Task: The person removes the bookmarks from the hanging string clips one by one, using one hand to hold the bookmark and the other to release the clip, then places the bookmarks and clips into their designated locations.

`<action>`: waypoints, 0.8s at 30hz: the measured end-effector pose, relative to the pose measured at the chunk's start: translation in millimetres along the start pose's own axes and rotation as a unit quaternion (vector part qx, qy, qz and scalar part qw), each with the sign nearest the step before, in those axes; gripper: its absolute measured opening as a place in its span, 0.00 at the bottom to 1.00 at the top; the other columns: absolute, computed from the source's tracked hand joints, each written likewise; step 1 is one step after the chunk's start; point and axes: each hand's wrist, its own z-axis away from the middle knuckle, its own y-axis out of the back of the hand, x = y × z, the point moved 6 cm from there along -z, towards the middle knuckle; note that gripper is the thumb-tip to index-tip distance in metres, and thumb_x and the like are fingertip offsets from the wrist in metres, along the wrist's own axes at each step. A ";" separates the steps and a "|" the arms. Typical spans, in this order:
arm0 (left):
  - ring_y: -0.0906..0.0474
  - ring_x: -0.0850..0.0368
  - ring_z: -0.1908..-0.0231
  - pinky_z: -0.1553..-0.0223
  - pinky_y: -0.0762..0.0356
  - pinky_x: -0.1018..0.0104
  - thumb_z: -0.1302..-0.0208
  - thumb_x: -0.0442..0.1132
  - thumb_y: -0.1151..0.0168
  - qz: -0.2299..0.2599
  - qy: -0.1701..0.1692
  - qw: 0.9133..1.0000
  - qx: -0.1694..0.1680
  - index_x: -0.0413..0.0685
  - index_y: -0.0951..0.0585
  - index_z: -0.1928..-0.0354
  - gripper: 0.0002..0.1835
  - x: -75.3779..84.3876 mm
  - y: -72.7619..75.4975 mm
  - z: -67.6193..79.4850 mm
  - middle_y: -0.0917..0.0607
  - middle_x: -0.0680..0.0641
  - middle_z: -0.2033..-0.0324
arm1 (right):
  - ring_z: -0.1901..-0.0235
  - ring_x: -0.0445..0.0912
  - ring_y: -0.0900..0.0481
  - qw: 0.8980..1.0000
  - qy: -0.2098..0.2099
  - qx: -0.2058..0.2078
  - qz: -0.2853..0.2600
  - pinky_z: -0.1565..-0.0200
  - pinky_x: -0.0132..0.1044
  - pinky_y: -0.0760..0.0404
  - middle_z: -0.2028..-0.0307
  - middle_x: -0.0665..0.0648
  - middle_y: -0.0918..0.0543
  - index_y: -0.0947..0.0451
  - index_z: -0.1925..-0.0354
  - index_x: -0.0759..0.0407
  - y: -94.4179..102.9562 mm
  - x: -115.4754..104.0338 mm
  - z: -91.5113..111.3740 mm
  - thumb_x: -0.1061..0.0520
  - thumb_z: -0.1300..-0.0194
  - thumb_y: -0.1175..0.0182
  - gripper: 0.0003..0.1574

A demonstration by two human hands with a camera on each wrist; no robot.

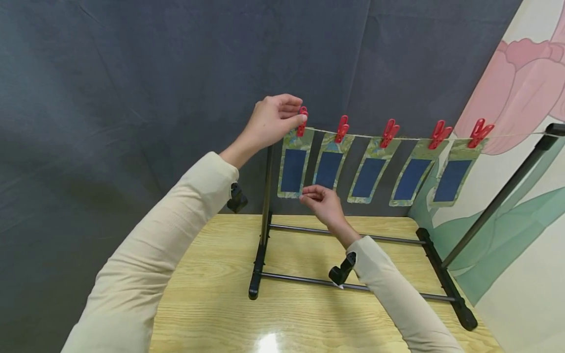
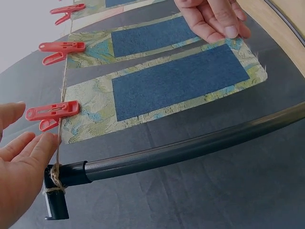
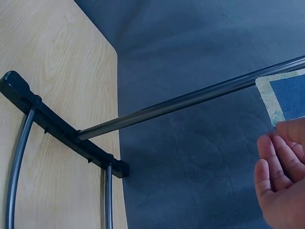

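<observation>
Before a dark curtain (image 1: 132,98), one black rack (image 1: 497,201) is standing on a pale wooden table (image 1: 212,284), and one string (image 1: 516,134) is carrying five red clips (image 1: 390,133) and five patterned cloth strips (image 1: 369,177), each with one blue panel and each hanging from one clip. The left hand (image 1: 275,120) is hovering at the leftmost clip (image 2: 53,109) with thumb and fingers parted around it, pinching nothing. The right hand (image 1: 326,206) is pinching the lower right corner of the leftmost strip (image 1: 294,169) between thumb and fingers, its other fingers bending loosely.
</observation>
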 end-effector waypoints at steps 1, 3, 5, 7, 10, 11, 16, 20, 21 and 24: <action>0.22 0.62 0.47 0.51 0.25 0.70 0.34 0.43 0.36 -0.005 0.001 1.000 0.000 0.43 0.24 0.39 0.23 0.2 -0.4 -0.4 0.19 0.47 0.45 | 0.61 0.45 0.18 1.000 -0.001 0.000 0.001 0.56 0.38 0.21 0.58 0.62 0.17 0.22 0.50 0.67 -0.1 0.0 0.0 0.59 0.33 0.37 0.16; 0.23 0.62 0.46 0.51 0.25 0.71 0.33 0.43 0.37 -0.012 0.002 1.000 -0.001 0.44 0.24 0.39 0.23 0.7 -1.0 -0.9 0.19 0.47 0.45 | 0.63 0.43 0.19 1.000 -0.002 0.000 0.004 0.57 0.38 0.21 0.59 0.63 0.17 0.22 0.50 0.68 -0.3 0.4 -0.4 0.60 0.32 0.38 0.16; 0.23 0.62 0.46 0.51 0.25 0.71 0.33 0.43 0.37 -0.018 0.003 1.000 -0.002 0.43 0.24 0.39 0.23 1.2 -1.8 -1.4 0.19 0.47 0.45 | 0.64 0.42 0.19 1.000 -0.002 0.001 0.003 0.55 0.42 0.21 0.59 0.64 0.17 0.23 0.50 0.70 -0.1 0.5 -0.6 0.62 0.32 0.39 0.15; 0.22 0.61 0.47 0.51 0.25 0.71 0.33 0.42 0.38 -0.022 0.004 1.000 -0.001 0.43 0.25 0.39 0.22 2.0 -2.8 -1.9 0.19 0.47 0.45 | 0.64 0.43 0.18 1.000 0.000 0.004 -0.002 0.52 0.48 0.21 0.59 0.66 0.17 0.23 0.50 0.71 0.5 0.5 -0.6 0.63 0.32 0.40 0.15; 0.21 0.61 0.48 0.52 0.24 0.71 0.32 0.42 0.38 -0.029 0.009 1.000 0.001 0.42 0.24 0.39 0.22 2.7 -3.7 -3.0 0.19 0.47 0.46 | 0.61 0.49 0.17 1.000 0.004 0.007 -0.016 0.49 0.54 0.24 0.60 0.66 0.16 0.23 0.51 0.71 1.8 1.0 0.2 0.63 0.32 0.40 0.14; 0.21 0.61 0.48 0.52 0.24 0.71 0.32 0.42 0.38 -0.031 0.012 0.999 0.002 0.43 0.24 0.39 0.22 2.7 -3.9 -3.4 0.18 0.47 0.46 | 0.60 0.51 0.17 1.000 0.005 0.007 -0.020 0.48 0.53 0.24 0.60 0.65 0.16 0.22 0.51 0.70 2.1 1.1 0.6 0.63 0.32 0.40 0.14; 0.21 0.61 0.49 0.52 0.24 0.71 0.32 0.42 0.38 -0.040 0.025 0.999 0.006 0.44 0.23 0.40 0.21 1.2 -4.7 -5.2 0.18 0.48 0.47 | 0.60 0.49 0.17 1.000 0.015 0.010 -0.014 0.50 0.48 0.22 0.61 0.62 0.15 0.21 0.52 0.67 3.4 0.5 2.9 0.59 0.33 0.38 0.14; 0.21 0.61 0.50 0.52 0.24 0.71 0.32 0.43 0.39 -0.047 0.024 0.999 0.007 0.45 0.23 0.40 0.20 0.4 -5.1 -5.9 0.18 0.48 0.47 | 0.63 0.44 0.17 1.000 0.019 0.015 -0.003 0.54 0.44 0.20 0.62 0.61 0.15 0.20 0.53 0.66 4.5 -0.7 4.4 0.59 0.33 0.38 0.14; 0.21 0.61 0.50 0.52 0.24 0.71 0.32 0.43 0.39 -0.048 0.024 0.999 0.007 0.44 0.23 0.40 0.20 0.4 -5.1 -5.9 0.18 0.48 0.47 | 0.63 0.44 0.17 1.000 0.019 0.016 -0.002 0.55 0.43 0.20 0.63 0.61 0.15 0.20 0.53 0.66 4.8 -0.7 4.8 0.59 0.33 0.38 0.13; 0.20 0.61 0.50 0.53 0.23 0.71 0.32 0.43 0.39 -0.050 0.022 0.998 0.010 0.44 0.22 0.41 0.20 0.3 -4.9 -5.8 0.18 0.48 0.48 | 0.62 0.45 0.16 1.000 0.016 0.019 -0.002 0.55 0.41 0.20 0.63 0.60 0.15 0.20 0.53 0.65 6.0 0.1 5.8 0.60 0.33 0.38 0.12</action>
